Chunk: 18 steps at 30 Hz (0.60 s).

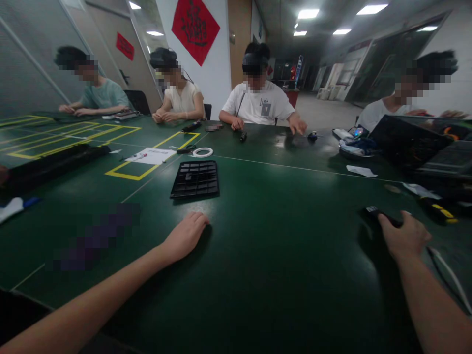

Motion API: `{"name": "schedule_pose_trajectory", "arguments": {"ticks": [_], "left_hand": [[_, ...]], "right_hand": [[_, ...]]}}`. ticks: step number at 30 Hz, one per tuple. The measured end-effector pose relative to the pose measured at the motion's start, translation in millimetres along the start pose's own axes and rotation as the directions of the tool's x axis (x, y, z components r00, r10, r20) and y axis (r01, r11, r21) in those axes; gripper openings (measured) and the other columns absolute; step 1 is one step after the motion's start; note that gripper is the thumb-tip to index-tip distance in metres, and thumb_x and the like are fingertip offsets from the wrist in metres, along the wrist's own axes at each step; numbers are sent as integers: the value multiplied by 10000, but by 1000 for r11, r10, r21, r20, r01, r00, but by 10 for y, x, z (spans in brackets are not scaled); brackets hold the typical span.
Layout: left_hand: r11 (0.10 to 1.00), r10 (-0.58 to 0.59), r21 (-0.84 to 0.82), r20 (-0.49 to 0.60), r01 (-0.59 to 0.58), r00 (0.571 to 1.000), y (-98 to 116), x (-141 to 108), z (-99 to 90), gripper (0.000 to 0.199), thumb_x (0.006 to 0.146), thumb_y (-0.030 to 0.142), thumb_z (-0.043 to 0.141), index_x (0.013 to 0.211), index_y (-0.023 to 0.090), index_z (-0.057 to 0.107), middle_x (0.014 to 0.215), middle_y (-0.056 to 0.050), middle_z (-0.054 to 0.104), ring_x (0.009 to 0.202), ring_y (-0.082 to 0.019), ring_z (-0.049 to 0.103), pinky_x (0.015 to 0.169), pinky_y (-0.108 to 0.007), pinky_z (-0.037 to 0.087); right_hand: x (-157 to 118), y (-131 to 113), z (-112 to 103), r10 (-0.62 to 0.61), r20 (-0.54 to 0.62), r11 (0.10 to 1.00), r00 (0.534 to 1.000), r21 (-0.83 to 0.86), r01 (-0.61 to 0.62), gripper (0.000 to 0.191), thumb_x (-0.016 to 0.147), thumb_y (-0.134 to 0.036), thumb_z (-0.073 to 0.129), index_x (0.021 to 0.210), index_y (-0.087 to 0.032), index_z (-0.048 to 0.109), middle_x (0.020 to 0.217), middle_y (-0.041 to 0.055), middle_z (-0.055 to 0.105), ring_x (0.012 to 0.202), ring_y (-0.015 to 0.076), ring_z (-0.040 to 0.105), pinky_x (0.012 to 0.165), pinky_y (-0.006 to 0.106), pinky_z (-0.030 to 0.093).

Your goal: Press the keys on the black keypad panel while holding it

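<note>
My left hand [186, 235] rests on the green table [273, 246], its fingers curled together; whether anything is under them is hidden. Just beyond it lies a black ribbed plastic panel [195, 179]. On the right, my right hand [405, 233] is wrapped round a small black device [379, 215], whose far end sticks out past the thumb, slightly above the table.
A white tape ring [202, 152] and a paper sheet [151, 156] lie beyond the panel. A long black case [55, 164] is at the left. Yellow-black tools [438, 210], a cable [448, 270] and a large black box [409, 145] are at the right. Several people sit across the table.
</note>
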State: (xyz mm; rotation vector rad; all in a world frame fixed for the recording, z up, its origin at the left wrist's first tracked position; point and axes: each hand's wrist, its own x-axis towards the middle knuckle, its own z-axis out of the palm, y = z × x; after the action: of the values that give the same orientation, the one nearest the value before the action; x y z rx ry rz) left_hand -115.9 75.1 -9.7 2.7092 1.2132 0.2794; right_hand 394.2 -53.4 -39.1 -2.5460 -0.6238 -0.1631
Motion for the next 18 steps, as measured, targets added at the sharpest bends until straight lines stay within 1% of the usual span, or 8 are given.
{"name": "schedule_pose_trajectory", "arguments": {"ticks": [2,4,9,11,13,15,16,18], "left_hand": [[998,55,33,-2,-55,998,35,0,21,287,888,241,294,925,146,563,933,-97,577,884,-206,522,813,-365,435],[995,75,60,-8,-74,997,43,17,29,286,893,237,299,962,143,560,985,-100,569,910,-205,514,830,-371,423],[995,52,88,9,-53,999,43,3,19,301,906,302,330,1057,175,557,1108,-87,555,1007,-208,510,873,-386,402],[992,50,113,9,-51,999,64,-82,2,345,907,350,332,1144,199,532,1206,-88,522,1100,-223,478,944,-425,357],[986,48,156,22,-51,999,95,-233,-18,445,889,427,352,1286,243,434,1360,-92,407,1243,-274,362,1014,-514,256],[980,27,193,68,-40,997,127,-423,-32,593,846,525,381,1384,290,297,1465,-97,243,1326,-349,206,1011,-615,165],[978,10,204,103,-31,995,142,-516,-35,656,820,570,394,1403,307,249,1486,-102,181,1336,-382,154,991,-653,146],[976,-24,216,165,-12,986,166,-657,-38,729,772,633,414,1408,334,220,1495,-109,128,1330,-426,119,957,-694,139]], "right_hand": [[-13,-12,-15,4,4,1000,1000,-4,-4,628,758,-385,437,1244,13,445,1269,271,457,1251,349,361,1043,443,234],[-20,-23,-31,12,24,1000,1000,-8,-12,631,756,-380,434,1245,19,443,1272,272,456,1250,353,362,1044,445,235],[-18,-31,-51,24,54,999,998,-24,-23,645,756,-398,429,1254,13,437,1278,263,456,1252,345,365,1048,432,244],[-26,-38,-65,29,60,999,998,-27,-28,650,753,-398,424,1256,13,435,1280,258,458,1249,343,368,1046,433,248],[-41,-50,-83,36,73,999,997,-32,-34,651,749,-393,419,1255,17,437,1281,257,459,1249,343,367,1044,437,251],[-52,-61,-94,31,78,999,996,-32,-28,650,753,-398,405,1252,18,441,1280,260,457,1250,343,366,1042,438,251],[-54,-64,-94,24,78,999,997,-29,-22,650,758,-404,398,1251,16,444,1281,262,455,1250,344,365,1042,438,249],[-48,-60,-84,10,71,1000,997,-22,-8,650,764,-414,390,1249,15,447,1280,266,453,1247,348,367,1040,435,249]]}}
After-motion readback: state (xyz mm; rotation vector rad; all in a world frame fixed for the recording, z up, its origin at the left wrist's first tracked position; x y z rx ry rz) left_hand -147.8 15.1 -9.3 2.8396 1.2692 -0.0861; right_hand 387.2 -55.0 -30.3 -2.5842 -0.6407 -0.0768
